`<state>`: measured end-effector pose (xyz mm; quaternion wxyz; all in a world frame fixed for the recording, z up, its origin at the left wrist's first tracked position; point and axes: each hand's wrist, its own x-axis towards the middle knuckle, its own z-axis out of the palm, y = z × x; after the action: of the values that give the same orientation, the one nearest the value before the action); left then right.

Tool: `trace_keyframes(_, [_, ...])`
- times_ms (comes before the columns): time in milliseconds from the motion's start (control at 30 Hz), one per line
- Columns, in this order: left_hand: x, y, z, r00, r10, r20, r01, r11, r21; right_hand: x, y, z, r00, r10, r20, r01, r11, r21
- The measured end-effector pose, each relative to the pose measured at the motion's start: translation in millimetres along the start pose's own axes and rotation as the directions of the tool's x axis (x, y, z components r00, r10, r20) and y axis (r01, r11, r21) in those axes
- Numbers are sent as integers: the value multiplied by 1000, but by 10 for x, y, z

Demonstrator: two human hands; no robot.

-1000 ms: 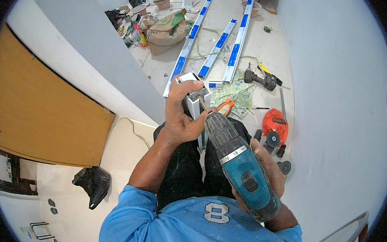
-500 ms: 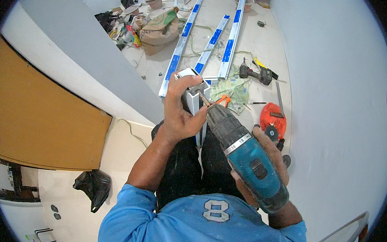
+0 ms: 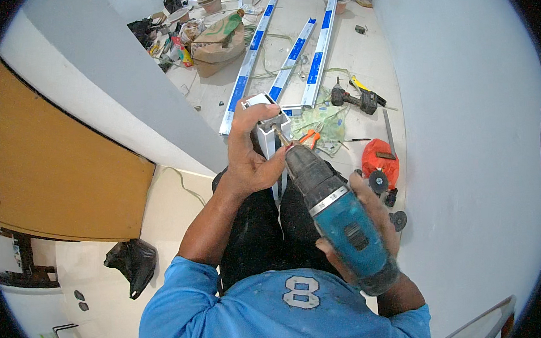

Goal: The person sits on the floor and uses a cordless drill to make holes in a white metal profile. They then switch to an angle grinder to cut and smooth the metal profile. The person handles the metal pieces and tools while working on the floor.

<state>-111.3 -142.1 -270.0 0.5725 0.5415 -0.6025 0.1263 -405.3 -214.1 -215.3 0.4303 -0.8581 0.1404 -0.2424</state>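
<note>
My right hand is wrapped round a teal and black cordless drill, which tilts up and to the left. Its drill bit reaches into the end of a white metal profile; whether the tip touches metal cannot be made out. Between thumb and fingers, my left hand grips that profile near its upper end. The left thumb and a fingertip lie close to the bit and chuck. Below, the profile runs down between my knees, partly hidden by the drill and hand.
Several long white profiles with blue film lie on the floor ahead. To the right are a second drill, orange-handled pliers and a red bag with dark discs. A wall rises on the right; a brown door stands left.
The drill has shifted slightly left and down with my right hand. My left hand keeps its grip on the profile, and the whole view has moved a little.
</note>
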Motion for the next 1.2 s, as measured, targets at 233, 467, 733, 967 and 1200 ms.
trace_keyframes(233, [-1,12,-6,1000,-11,-2,11,999,36,-63,137,8,992,104,67,-114,982,153])
trace_keyframes(467, [-31,-15,-13,1000,2,14,-2,1000,-20,33,106,102,988,-140,-62,149,971,187])
trace_keyframes(733, [-47,-177,25,996,-42,-84,36,997,-75,310,12,-415,937,-291,196,324,931,-169])
trace_keyframes(967, [25,-74,24,961,-251,-117,193,909,-371,-37,344,289,886,-334,-322,440,827,351])
trace_keyframes(1200, [-64,436,-117,957,-291,22,281,899,-336,-151,426,407,927,-218,-306,287,937,201])
